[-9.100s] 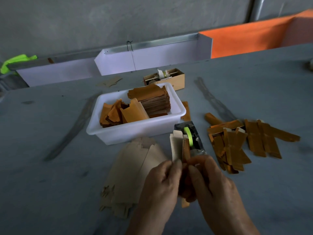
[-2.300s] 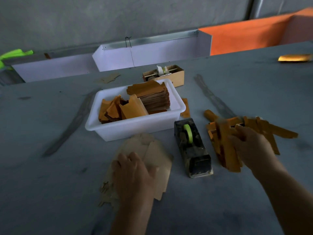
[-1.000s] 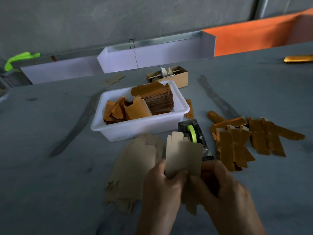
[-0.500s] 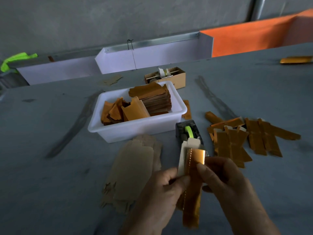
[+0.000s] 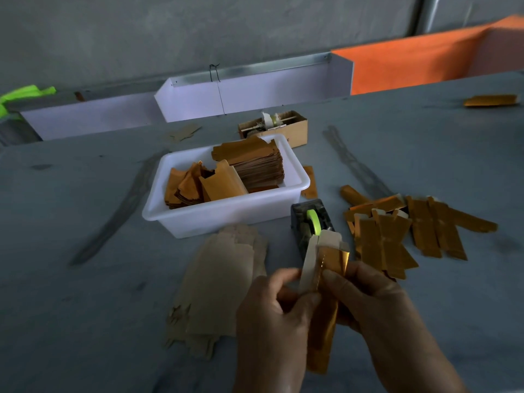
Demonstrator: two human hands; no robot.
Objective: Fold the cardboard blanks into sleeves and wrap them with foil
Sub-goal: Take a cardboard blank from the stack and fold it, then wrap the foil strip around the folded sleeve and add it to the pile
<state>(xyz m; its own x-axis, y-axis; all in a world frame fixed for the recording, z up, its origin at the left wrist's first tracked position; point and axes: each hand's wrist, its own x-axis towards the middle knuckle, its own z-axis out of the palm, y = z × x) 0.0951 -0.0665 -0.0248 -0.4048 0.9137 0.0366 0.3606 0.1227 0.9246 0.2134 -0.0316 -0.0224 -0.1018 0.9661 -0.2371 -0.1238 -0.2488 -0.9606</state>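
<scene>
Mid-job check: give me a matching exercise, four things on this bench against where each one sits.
Things:
1. stack of plain tan cardboard blanks
2. black tape dispenser with green roll
3. pile of finished gold foil-wrapped sleeves
4. small brown cardboard box

Places:
A. behind the white plastic tub
B. right of the dispenser
C. left of the hands
D. just past the hands

Pairs: 1-C, 2-D, 3-B, 4-A

A: how are the hands sitting?

B: both low in the middle, forearms coming in from the bottom edge. left hand (image 5: 272, 316) has its fingers curled, thumb pinching from the left side.

A: and the other?

B: right hand (image 5: 368, 299) mirrors it, thumb pressed in next to the left one, fingers wrapped behind.
</scene>
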